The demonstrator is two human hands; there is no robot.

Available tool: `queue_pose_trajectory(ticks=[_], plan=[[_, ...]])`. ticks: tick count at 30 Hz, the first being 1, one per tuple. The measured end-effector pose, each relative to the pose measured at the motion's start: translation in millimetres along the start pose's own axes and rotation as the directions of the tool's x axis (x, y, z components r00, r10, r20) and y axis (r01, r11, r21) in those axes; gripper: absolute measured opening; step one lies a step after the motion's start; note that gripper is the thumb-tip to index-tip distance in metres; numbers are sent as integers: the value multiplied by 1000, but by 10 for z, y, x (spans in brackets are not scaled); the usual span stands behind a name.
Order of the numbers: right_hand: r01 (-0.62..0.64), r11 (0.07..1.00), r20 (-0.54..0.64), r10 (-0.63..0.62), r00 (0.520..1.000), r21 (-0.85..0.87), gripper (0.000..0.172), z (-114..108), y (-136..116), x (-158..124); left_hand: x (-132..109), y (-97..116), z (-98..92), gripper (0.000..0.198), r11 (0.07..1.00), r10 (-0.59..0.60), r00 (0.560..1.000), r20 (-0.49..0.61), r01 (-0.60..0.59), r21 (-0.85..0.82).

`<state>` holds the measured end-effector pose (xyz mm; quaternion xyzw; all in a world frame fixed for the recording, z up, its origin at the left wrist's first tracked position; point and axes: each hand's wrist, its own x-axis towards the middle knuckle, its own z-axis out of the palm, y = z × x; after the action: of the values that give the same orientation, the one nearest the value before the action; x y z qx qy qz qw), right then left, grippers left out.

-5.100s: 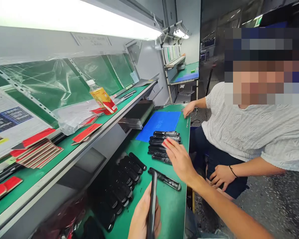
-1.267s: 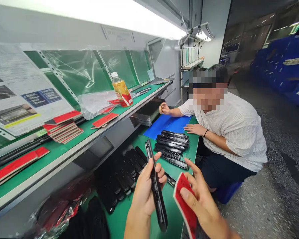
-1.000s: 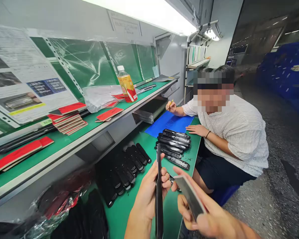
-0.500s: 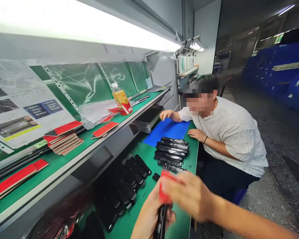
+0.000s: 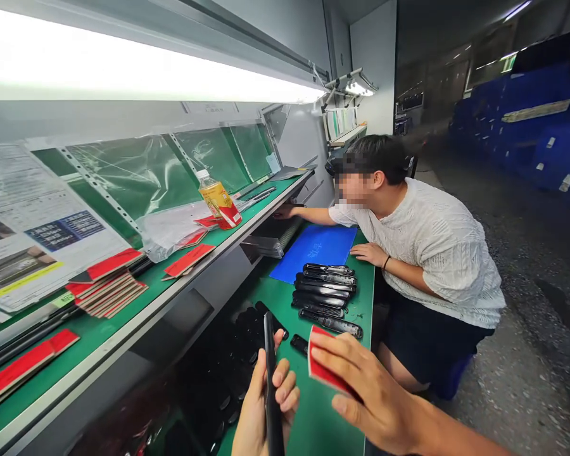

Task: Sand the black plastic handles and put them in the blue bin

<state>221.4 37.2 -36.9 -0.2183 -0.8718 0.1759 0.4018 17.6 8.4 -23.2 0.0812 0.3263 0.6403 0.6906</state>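
My left hand is wrapped round a long, narrow black plastic part, which stands almost upright with its narrow edge towards me. Just to the right, my right hand holds a red sanding pad with a pale layer at its edge. Fingers lie flat over the pad's face, and the thumb is below. A gap separates the pad from the black part. Beyond my hands, several similar black parts lie in a row on the green bench. More dark parts lie in shadow on the left.
A co-worker sits at the bench's far right side, one arm reaching under the shelf. A blue sheet lies before them. The shelf holds stacked red pads and a drink bottle. Its edge overhangs the bench on the left.
The sanding pad has come away from the black part, my right hand shifting slightly right. My left hand has turned the part and moved left. The co-worker's arm now reaches under the shelf.
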Motion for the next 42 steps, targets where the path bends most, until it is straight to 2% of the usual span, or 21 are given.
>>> queue_pose_trajectory(ticks=[3,5,7,9,11,13,16,18,19,21,23,25,27,29,32,34,35,37,39,40,42], plan=[[244,969,-31,-246,969,-48,50,100,-113,19,18,-14,123,31,999,-6,999,-47,3,-47],[349,937,-43,-350,936,-30,40,216,-184,21,67,11,179,27,998,35,998,-55,-37,-47],[413,911,-18,-413,911,18,41,329,-238,9,131,51,201,24,992,85,994,-73,-91,-82],[434,900,-3,-434,901,40,37,425,-262,-7,185,92,197,20,977,172,978,-120,-185,-107],[431,902,-44,-430,902,16,28,522,-259,-31,219,140,179,16,964,229,960,-159,-246,-101],[423,906,-88,-419,904,22,30,627,-243,-76,238,227,153,12,947,261,947,-188,-289,-138],[411,904,-68,-405,912,120,36,703,-231,-192,222,436,100,9,897,311,914,-260,-373,-238],[364,922,-77,-356,931,132,39,644,-231,-277,169,554,68,8,869,358,892,-278,-427,-252],[299,947,-119,-286,951,116,43,594,-232,-313,134,584,58,10,863,370,890,-268,-436,-256],[83,991,-222,-58,973,105,51,512,-240,-361,70,571,52,13,868,359,903,-238,-416,-271],[-127,977,-319,176,931,169,52,514,-270,-385,40,490,57,9,874,336,918,-210,-387,-295],[-222,946,-365,298,882,236,52,612,-325,-406,47,388,67,7,863,343,919,-194,-390,-320],[-244,942,-396,319,861,229,54,760,-392,-443,70,295,78,11,847,367,912,-182,-409,-338],[-228,960,-447,278,850,163,56,904,-448,-488,88,213,96,15,844,374,914,-159,-407,-349],[-116,992,-586,117,802,40,56,1061,-441,-499,84,115,137,19,857,355,927,-121,-374,-355],[-21,1000,-620,3,785,-22,50,1115,-328,-419,71,87,153,21,867,336,937,-94,-347,-357],[-14,999,-616,-8,788,-32,47,1122,-239,-355,65,90,151,22,871,331,940,-79,-336,-359],[-115,993,-601,90,794,-3,47,1096,-38,-217,52,128,125,26,880,313,949,-47,-308,-361],[-261,964,-599,237,765,48,49,1030,108,-128,34,184,85,29,886,298,954,-20,-285,-365],[-309,948,-597,290,748,74,51,992,133,-117,23,208,66,30,888,292,956,-10,-275,-369],[-309,943,-560,323,763,122,53,914,71,-159,-4,233,40,32,886,291,957,6,-267,-380]])
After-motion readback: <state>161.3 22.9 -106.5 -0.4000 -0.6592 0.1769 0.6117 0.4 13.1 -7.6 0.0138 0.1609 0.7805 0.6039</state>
